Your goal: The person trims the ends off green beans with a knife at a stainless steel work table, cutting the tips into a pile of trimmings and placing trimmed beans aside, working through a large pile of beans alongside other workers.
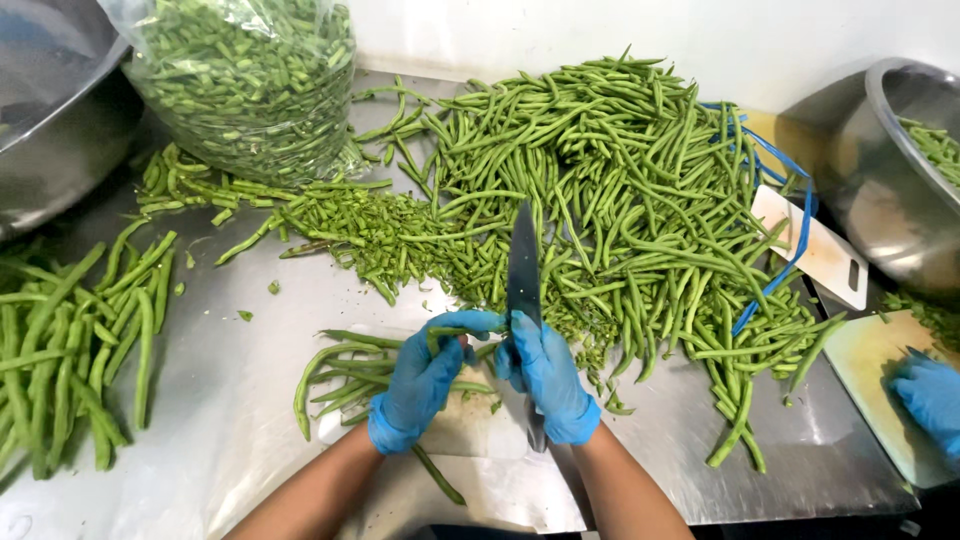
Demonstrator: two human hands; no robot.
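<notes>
— Blue gloves on 2 hands, both near the front edge of the steel table (250,440). Left hand (425,380) pinches a few green beans (345,375) over a white cutting board (470,425).
— And the right hand (545,375)?
— Wrapped round 1 knife (523,275), blade pointing away toward the big bean pile (620,190) in the middle.
— Bowls?
— 2 metal ones: 1 bowl (55,120) at the back left corner, 1 more bowl (890,170) at the back right. 1 clear bag (250,80) of cut bits too.
— Room?
— Bare steel w/ space at the front left. Another person's glove (930,395) is at the right edge.
</notes>
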